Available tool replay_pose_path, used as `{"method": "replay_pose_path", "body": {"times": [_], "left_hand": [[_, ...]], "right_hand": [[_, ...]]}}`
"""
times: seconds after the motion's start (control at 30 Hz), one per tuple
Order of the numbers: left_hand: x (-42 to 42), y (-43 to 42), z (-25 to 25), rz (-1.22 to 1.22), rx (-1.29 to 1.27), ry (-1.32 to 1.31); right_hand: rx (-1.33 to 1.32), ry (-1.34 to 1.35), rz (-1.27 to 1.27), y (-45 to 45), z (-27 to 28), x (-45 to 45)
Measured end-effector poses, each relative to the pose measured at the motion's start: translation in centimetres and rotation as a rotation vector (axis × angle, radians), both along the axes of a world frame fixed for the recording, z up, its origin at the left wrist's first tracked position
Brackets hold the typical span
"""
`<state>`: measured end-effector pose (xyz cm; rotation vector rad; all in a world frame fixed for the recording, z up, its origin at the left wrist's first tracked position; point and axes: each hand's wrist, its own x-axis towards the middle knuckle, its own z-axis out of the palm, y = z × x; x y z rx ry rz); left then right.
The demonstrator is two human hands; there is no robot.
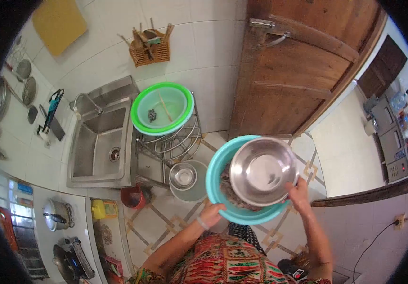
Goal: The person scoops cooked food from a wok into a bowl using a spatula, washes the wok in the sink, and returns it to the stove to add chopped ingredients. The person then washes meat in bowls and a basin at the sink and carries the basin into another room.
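Observation:
My left hand (pixel 212 214) is closed on the near-left rim of a teal plastic basin (pixel 215 156), which is held in front of my body above the floor. A greyish-brown mass (pixel 236 194) lies in the basin; its kind is unclear. Over the basin's right part sits a wide stainless steel bowl (pixel 265 168), its inside facing up, with a small dark spot in it. My right hand (pixel 298 193) is closed at the right side, thumb over the steel bowl's rim. Its other fingers are mostly hidden, so whether they also grip the basin cannot be seen.
To the left is a steel sink (pixel 102 142) with a faucet (pixel 86 102). Green basins (pixel 140 118) rest on a metal rack (pixel 185 142). A floor basin (pixel 197 191) holds a small steel bowl (pixel 183 176). A red bucket (pixel 132 196) stands nearby. A wooden door (pixel 298 66) is ahead.

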<state>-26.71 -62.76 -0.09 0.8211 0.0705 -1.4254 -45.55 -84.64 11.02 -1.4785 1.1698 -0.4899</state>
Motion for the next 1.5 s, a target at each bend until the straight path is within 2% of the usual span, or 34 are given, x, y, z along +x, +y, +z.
{"method": "replay_pose_path", "body": {"times": [0.07,0.17,0.27,0.3,0.37,0.43,0.5,0.57,0.63,0.73,0.8,0.87,0.93,1.03,1.1,1.17,1.27,1.3,1.37,1.47,1.5], "left_hand": [[1.2,3.3,-0.3,0.082,0.006,-0.022],[3.1,8.7,1.0,0.21,0.115,-0.055],[4.9,13.9,1.9,0.3,0.178,-0.061],[5.2,15.6,2.2,0.335,0.183,-0.049],[5.3,18.8,1.0,0.418,0.221,-0.059],[4.3,24.5,-4.1,0.27,0.249,-0.688],[4.0,26.6,-4.9,0.378,0.284,-0.673],[3.1,27.4,-1.2,0.732,0.279,-0.001],[1.8,28.7,-0.7,0.87,0.307,-0.023],[0.1,31.5,-2.4,1.01,0.357,-0.019],[-1.0,32.3,-2.9,1.103,0.398,0.018],[-1.6,32.3,-3.6,1.196,0.441,0.02],[-2.8,32.8,-5.5,1.261,0.506,-0.011],[-6.0,35.4,-9.1,1.298,0.685,0.06],[-6.6,35.4,-10.1,1.323,0.678,0.042],[-6.8,35.0,-10.7,1.374,0.682,0.074],[-7.1,34.5,-11.0,1.491,0.694,0.201],[-7.8,34.8,-11.4,1.402,0.724,0.099],[-9.8,36.3,-12.9,1.214,0.768,-0.104],[-11.5,38.5,-15.5,1.261,0.491,0.153],[-9.8,37.1,-14.1,1.326,0.643,0.199]], "right_hand": [[-0.119,0.104,0.144,1.8,-1.5,2.3],[-0.013,0.01,0.162,5.7,-1.5,7.4],[0.012,0.026,0.305,8.0,-2.9,12.5],[-0.018,0.087,0.379,9.3,-1.7,14.7],[-0.096,0.025,0.576,11.4,-3.2,18.5],[-0.087,0.0,0.766,13.7,-2.8,22.0],[0.021,0.015,0.956,16.1,-0.6,25.1],[0.03,-0.095,0.874,15.9,-2.9,28.4],[0.08,-0.2,0.734,15.0,-7.2,31.9],[-0.171,-0.078,0.651,12.7,-22.3,34.7],[-1.042,0.299,1.092,10.9,-37.7,33.3],[-0.278,0.41,0.823,12.4,-45.2,32.0],[0.469,0.512,0.483,13.8,-50.1,31.1],[0.508,0.47,0.09,15.6,-56.1,33.0],[0.385,0.269,0.23,15.4,-62.0,32.8],[0.736,0.403,0.057,14.4,-61.9,34.7],[0.93,0.426,-0.121,12.9,-62.6,34.4],[0.699,0.538,-0.102,14.1,-57.1,35.6],[0.281,0.548,0.095,13.5,-56.2,35.1],[-0.284,0.491,0.398,11.3,-55.0,34.4],[-0.461,0.459,0.5,10.5,-54.2,34.0]]}}
